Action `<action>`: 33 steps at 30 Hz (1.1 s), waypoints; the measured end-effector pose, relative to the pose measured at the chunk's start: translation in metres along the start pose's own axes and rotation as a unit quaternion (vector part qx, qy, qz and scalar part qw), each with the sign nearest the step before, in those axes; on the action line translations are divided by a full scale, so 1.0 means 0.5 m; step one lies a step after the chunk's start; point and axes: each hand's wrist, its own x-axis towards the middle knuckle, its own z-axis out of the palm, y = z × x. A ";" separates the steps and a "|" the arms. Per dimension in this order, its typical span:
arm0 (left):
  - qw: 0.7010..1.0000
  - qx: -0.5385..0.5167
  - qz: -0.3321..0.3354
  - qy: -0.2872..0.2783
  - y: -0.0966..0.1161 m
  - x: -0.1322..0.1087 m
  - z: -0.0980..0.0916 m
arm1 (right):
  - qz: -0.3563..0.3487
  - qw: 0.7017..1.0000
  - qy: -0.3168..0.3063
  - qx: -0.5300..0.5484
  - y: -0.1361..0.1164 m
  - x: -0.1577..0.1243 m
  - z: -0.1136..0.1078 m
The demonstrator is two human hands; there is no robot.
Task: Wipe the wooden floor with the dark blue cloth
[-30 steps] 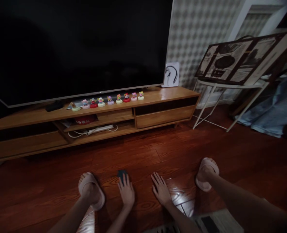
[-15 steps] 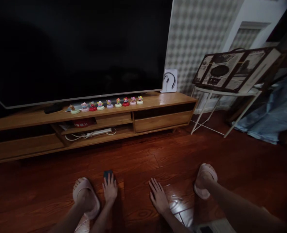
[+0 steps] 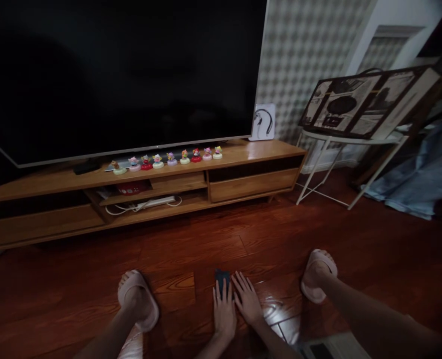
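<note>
The left hand (image 3: 224, 313) lay open, fingertips merely pinning the dark pad (image 3: 221, 275) at its 12 o'clock, right hand (image 3: 248, 303) flat and empty alongside, so the pad could skid on the glossy floor (image 3: 288, 229).

Floor (image 3: 213, 234): glossy red-brown wood boards.
6 o'clock: small dark pad (image 3: 221, 275), perhaps cloth.
10 o'clock: wooden cabinet (image 3: 251, 183).

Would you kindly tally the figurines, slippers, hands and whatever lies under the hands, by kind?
Small figurines on the TV stand: 9
Pink slippers: 2
Hands, the left hand and the right hand: 2
Flat dark pad under the left hand: 1
Total: 14
</note>
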 end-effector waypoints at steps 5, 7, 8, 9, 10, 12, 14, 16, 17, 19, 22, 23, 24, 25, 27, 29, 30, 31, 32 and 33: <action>0.999 0.042 -0.026 0.013 -0.150 0.064 -0.063 | 0.003 1.000 0.009 -0.002 0.003 -0.001 0.003; 0.990 0.054 -0.123 0.034 -0.242 0.079 -0.110 | 0.003 1.000 0.013 -0.001 0.004 -0.001 0.005; 0.982 0.055 -0.173 0.052 -0.284 0.079 -0.132 | 0.003 1.000 0.015 -0.001 0.005 -0.001 0.006; 0.974 0.058 -0.210 0.068 -0.321 0.076 -0.150 | 0.003 1.000 0.017 -0.001 0.006 -0.002 0.007; 0.966 0.061 -0.238 0.083 -0.349 0.069 -0.164 | 0.003 1.000 0.019 -0.001 0.006 -0.002 0.009; 0.961 0.055 -0.254 0.097 -0.382 0.051 -0.178 | 0.002 1.000 0.022 -0.002 0.007 -0.002 0.011; 0.966 0.037 -0.240 0.091 -0.387 0.033 -0.176 | -0.002 1.000 0.027 -0.002 0.008 -0.002 0.011; 0.974 0.015 -0.214 0.074 -0.374 0.016 -0.166 | -0.003 1.000 0.029 -0.002 0.007 -0.001 0.008; 0.978 0.008 -0.199 0.064 -0.362 0.009 -0.160 | -0.003 1.000 0.028 -0.001 0.006 0.000 0.006; 0.984 -0.004 -0.169 0.047 -0.331 -0.007 -0.146 | -0.001 1.000 0.022 0.000 0.004 0.002 0.002; 0.993 -0.027 -0.114 0.023 -0.253 -0.025 -0.116 | 0.000 1.000 0.013 0.002 0.004 0.006 -0.001; 0.995 -0.035 -0.095 0.016 -0.218 -0.028 -0.102 | -0.001 1.000 0.009 0.002 0.004 0.007 -0.001; 0.996 -0.042 -0.076 0.010 -0.181 -0.029 -0.087 | -0.001 1.000 0.005 0.002 0.005 0.008 -0.001; 0.997 -0.049 -0.061 0.007 -0.143 -0.028 -0.072 | -0.002 1.000 0.002 0.003 0.005 0.009 0.000; 0.998 -0.061 -0.031 0.000 -0.078 -0.020 -0.046 | -0.002 1.000 0.001 0.003 0.006 0.010 0.000; 0.998 -0.064 0.005 -0.014 -0.046 -0.005 -0.036 | 0.001 1.000 0.002 0.003 0.005 0.010 -0.002; 0.998 -0.060 0.016 -0.020 -0.047 0.003 -0.040 | 0.002 1.000 0.000 0.003 0.004 0.009 -0.005; 0.998 -0.053 0.018 -0.022 -0.060 0.011 -0.050 | 0.004 1.000 -0.001 0.004 0.003 0.009 -0.007; 0.999 -0.044 0.004 -0.016 -0.085 0.019 -0.066 | 0.005 1.000 -0.003 0.004 0.002 0.009 -0.009; 0.999 -0.035 -0.028 -0.001 -0.119 0.025 -0.088 | 0.005 1.000 -0.004 0.005 0.001 0.009 -0.011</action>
